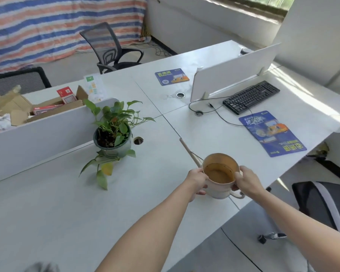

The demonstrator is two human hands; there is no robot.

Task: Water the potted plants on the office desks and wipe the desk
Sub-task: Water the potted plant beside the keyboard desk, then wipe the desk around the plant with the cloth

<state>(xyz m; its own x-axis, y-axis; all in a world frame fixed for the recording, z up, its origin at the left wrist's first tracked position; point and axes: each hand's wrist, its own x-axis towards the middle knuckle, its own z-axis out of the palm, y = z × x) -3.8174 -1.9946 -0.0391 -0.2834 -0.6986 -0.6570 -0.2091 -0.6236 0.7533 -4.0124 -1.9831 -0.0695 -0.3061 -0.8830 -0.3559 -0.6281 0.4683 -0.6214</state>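
A cream watering can [219, 190] with a brown-stained inside and a long thin spout [189, 152] stands near the front edge of the white desk [67, 213]. My left hand [197, 180] grips its left side and my right hand [247, 180] grips its right side by the handle. The spout points away to the upper left. A leafy green potted plant [114, 134] in a pale green pot sits to the left of the can, against a low white divider, with vines trailing onto the desk.
A black keyboard [251, 97] with its cable and a blue mouse pad [272, 133] lie to the right. A second blue pad [171, 76] is farther back. White dividers [232, 71], cardboard boxes [37, 108], office chairs [110, 50] surround the desks. Cable holes [138, 140] dot the desk.
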